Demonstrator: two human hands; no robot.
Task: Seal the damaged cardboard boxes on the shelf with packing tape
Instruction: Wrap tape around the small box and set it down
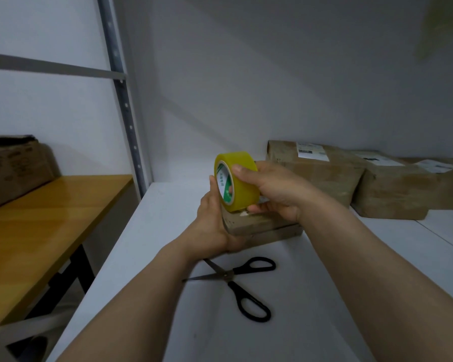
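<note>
A yellow roll of packing tape (239, 178) stands on edge on top of a small flat cardboard box (267, 227) on the white shelf (154, 231). My right hand (275, 190) grips the roll from the right, fingers over its top and thumb low near the box. My left hand (215, 218) holds the box's left end, its thumb up against the roll's open side. Most of the small box is hidden by my hands.
Black-handled scissors (239, 280) lie open on the shelf just in front of the box. Larger brown boxes with labels (317, 171) (395, 189) sit at the back right. A wooden table (45, 226) with a box stands to the left, beyond a metal upright (126, 105).
</note>
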